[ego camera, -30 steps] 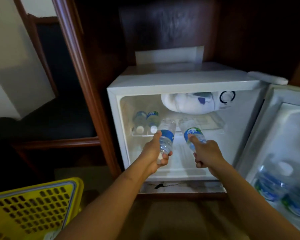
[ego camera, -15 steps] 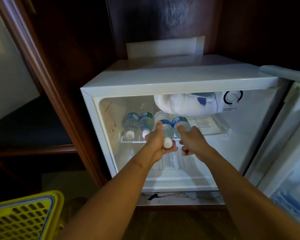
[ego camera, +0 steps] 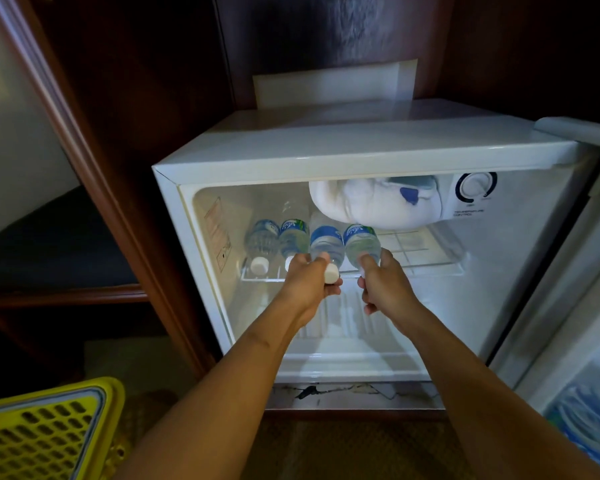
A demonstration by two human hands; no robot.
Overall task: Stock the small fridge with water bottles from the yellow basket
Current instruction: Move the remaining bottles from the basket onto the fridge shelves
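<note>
A person's left hand (ego camera: 307, 287) and right hand (ego camera: 387, 291) each gripped a water bottle by its neck end at the open fridge (ego camera: 326, 157), fingers curled round the plastic. The left bottle (ego camera: 326, 241), its white cap (ego camera: 331, 274) showing between the fingers, and the right bottle (ego camera: 361, 241), its cap hidden by the hand, lay base-first at the front of the shelf (ego camera: 426, 263), side by side and just beside two bottles (ego camera: 262, 233) already lying there with caps outward. The step appeared to be sliding the pair home. Done well, that would mean pushing both straight back, parallel to the row, until their caps lined up with the others, and holding them low enough to pass under the frosted freezer box (ego camera: 378, 202) hanging just above the right bottle. Letting go only once each rested flat would guard against a roll toward the unfilled right side of the shelf. The yellow basket (ego camera: 42, 434) stood at lower left, well apart from the fridge; its contents could not be made out. What looked like more bottles sat blurred in the door (ego camera: 548, 334) at right.
</note>
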